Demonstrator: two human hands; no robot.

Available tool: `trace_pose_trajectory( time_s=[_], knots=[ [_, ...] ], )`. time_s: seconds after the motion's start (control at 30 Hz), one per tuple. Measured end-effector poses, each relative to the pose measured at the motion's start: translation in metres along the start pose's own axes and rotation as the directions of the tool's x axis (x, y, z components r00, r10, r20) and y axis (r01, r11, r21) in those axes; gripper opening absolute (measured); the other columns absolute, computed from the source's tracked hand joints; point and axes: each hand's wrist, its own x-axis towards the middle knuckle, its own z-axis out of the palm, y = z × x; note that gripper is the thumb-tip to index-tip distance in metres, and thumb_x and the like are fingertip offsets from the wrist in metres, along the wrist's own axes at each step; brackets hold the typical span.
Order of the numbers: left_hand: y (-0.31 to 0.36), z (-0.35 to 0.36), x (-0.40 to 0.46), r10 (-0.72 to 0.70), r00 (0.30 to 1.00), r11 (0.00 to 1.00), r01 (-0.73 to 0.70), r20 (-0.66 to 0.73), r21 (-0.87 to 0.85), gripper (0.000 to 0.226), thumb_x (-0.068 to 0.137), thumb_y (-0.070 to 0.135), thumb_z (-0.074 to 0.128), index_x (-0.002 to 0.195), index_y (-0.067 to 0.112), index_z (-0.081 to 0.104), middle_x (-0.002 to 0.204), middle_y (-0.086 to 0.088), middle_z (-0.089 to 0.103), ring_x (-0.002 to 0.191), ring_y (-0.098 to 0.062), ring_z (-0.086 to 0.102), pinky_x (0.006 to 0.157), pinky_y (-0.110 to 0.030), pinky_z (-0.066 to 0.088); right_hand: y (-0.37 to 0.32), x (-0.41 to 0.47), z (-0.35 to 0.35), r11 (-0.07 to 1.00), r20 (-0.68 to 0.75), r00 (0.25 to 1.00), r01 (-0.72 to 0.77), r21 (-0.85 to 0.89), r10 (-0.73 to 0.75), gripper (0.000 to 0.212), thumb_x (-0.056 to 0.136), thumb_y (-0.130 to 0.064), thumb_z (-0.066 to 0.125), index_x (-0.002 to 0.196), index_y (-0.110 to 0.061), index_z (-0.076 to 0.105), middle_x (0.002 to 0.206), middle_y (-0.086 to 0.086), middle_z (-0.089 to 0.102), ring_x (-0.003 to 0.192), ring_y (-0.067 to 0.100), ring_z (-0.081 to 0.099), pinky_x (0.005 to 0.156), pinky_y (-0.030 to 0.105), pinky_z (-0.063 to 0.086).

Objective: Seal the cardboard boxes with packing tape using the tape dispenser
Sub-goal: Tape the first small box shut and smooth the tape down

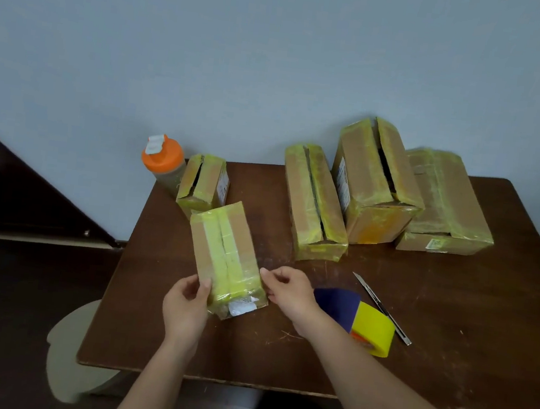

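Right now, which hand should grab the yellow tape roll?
Right, probably. The right hand, on the small taped cardboard box, lies next to the yellow packing tape roll; the left hand is across the box.

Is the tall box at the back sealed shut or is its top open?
Open. The tall box shows a dark gap running between its two top flaps.

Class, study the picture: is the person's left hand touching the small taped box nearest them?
Touching. The head view shows the left hand gripping the small taped box at its near left corner, thumb lying on top.
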Motion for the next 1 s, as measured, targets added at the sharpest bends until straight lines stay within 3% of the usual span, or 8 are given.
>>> trace_pose_trajectory(
  time_s=[0.2,0.43,0.57,0.7,0.8,0.87,0.93,1.0],
  knots=[
    [-0.002,0.001,0.002,-0.038,0.999,0.997,0.038,-0.010,-0.067,0.034,0.088,0.021,0.069,0.118,0.009,0.060,0.096,0.001,0.064,0.086,-0.011,0.062,0.073,-0.024,0.047,0.007,0.005,0.006,0.998,-0.094,0.993,0.066,0.005,-0.065,0.029,0.098,-0.032,0.055,0.082,-0.009,0.058,0.079,0.009,0.058,0.078,0.026,0.058,0.087,0.050,0.054],
    [-0.013,0.008,0.004,-0.030,0.998,0.992,0.023,-0.057,-0.125,0.012,0.084,0.021,0.074,0.076,0.020,0.066,0.080,-0.001,0.071,0.079,-0.016,0.067,0.070,-0.026,0.050,0.016,0.011,0.014,0.998,-0.118,0.992,0.053,0.040,-0.048,0.024,0.101,-0.033,0.049,0.086,-0.016,0.057,0.079,0.002,0.054,0.072,0.016,0.051,0.076,0.046,0.053],
    [-0.017,0.009,0.001,-0.039,0.995,0.985,0.022,-0.095,-0.174,0.006,0.087,0.019,0.071,0.087,0.014,0.073,0.082,0.002,0.072,0.081,-0.011,0.067,0.078,-0.026,0.052,0.020,0.010,0.022,0.991,-0.077,0.994,-0.066,0.115,0.075,0.010,0.104,-0.024,0.044,0.098,-0.023,0.052,0.086,0.001,0.055,0.071,0.014,0.048,0.061,0.029,0.041],
    [-0.011,0.009,-0.001,0.008,1.000,0.986,-0.005,0.014,-0.165,0.024,0.095,0.018,0.060,0.109,0.003,0.071,0.093,0.003,0.072,0.090,-0.006,0.066,0.086,-0.020,0.051,0.033,0.004,0.021,0.981,-0.078,0.984,-0.149,0.120,0.159,0.033,0.092,0.005,0.045,0.107,-0.024,0.053,0.102,0.004,0.059,0.077,0.015,0.054,0.058,0.024,0.043],
    [-0.002,0.004,-0.002,0.093,0.991,0.993,-0.085,0.099,-0.076,0.030,0.099,0.018,0.052,0.127,0.011,0.062,0.120,0.007,0.062,0.111,-0.004,0.057,0.094,-0.016,0.043,0.026,0.006,0.011,0.997,-0.271,0.961,-0.032,0.077,0.052,0.021,0.097,-0.004,0.047,0.105,-0.020,0.058,0.104,0.002,0.061,0.088,0.015,0.058,0.068,0.024,0.048],
    [-0.006,0.002,0.000,0.200,0.966,0.980,-0.193,0.164,-0.056,0.038,0.099,0.020,0.051,0.137,0.020,0.052,0.133,0.012,0.051,0.123,-0.001,0.048,0.103,-0.017,0.038,0.016,0.008,0.006,0.998,-0.323,0.945,0.062,0.019,-0.053,0.024,0.104,-0.023,0.041,0.120,-0.019,0.059,0.118,0.001,0.060,0.109,0.019,0.057,0.093,0.035,0.049],
    [-0.012,0.004,-0.001,0.275,0.916,0.959,-0.281,0.293,-0.023,0.038,0.098,0.022,0.053,0.136,0.023,0.054,0.142,0.009,0.045,0.135,0.000,0.037,0.107,-0.014,0.033,0.008,0.004,0.009,0.989,-0.189,0.971,0.138,-0.050,-0.145,0.048,0.105,-0.039,0.034,0.147,-0.018,0.039,0.145,0.004,0.044,0.134,0.019,0.041,0.113,0.036,0.032],
    [-0.021,0.009,-0.003,0.287,0.884,0.952,-0.305,0.368,-0.008,0.036,0.097,0.020,0.054,0.133,0.021,0.056,0.147,0.003,0.044,0.136,0.007,0.031,0.108,-0.011,0.030,0.007,-0.003,0.019,0.975,0.034,0.979,0.202,-0.096,-0.199,0.064,0.105,-0.042,0.032,0.157,-0.025,0.001,0.158,0.000,0.017,0.141,0.008,0.022,0.112,0.025,0.018]
  ],
)
